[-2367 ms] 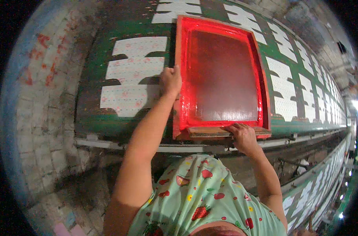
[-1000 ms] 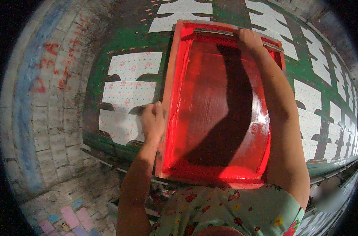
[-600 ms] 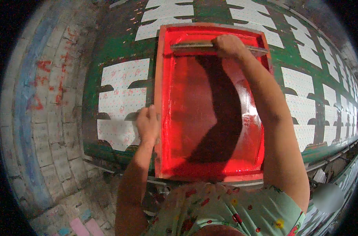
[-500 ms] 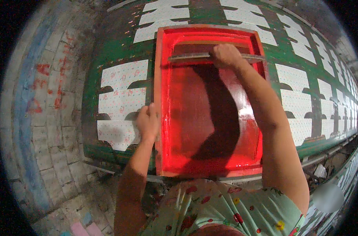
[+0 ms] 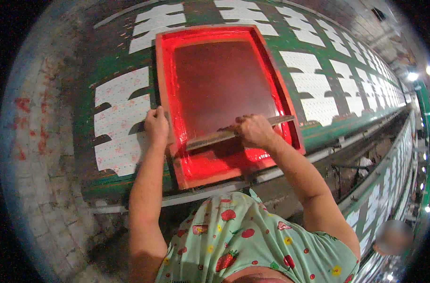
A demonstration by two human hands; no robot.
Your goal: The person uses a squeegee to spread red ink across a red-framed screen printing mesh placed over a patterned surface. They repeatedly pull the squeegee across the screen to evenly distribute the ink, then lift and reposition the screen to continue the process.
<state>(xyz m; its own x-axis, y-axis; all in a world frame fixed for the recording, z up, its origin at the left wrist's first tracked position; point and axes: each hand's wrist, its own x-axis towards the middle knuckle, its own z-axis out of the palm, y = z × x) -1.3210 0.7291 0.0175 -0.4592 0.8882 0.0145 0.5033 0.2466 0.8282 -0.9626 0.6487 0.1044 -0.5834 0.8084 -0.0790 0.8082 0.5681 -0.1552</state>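
A wooden screen-printing frame [image 5: 161,70], coated in bright red, lies on the long table in front of me. Its dark mesh [image 5: 219,80] shows between the red borders. Across the near part of the mesh lies a squeegee [image 5: 208,140], a long flat bar reaching almost from side to side. My right hand [image 5: 256,131] is closed over the top of this bar, right of its middle. At the frame's left edge my left hand [image 5: 157,125] is closed, its fingers pressed against the wood. Red ink shows on the near side of the bar.
White cut fabric pieces [image 5: 120,125] with small prints lie left of the frame. More white pieces [image 5: 309,87] run in rows along the green table [image 5: 328,134] to the right. A metal rail [image 5: 177,200] follows the near edge. Another table with white pieces [image 5: 380,184] stands lower right.
My right hand has drawn the squeegee from the far end of the frame toward me. The left hand stays at the left edge. The whole view has shifted and tilted.
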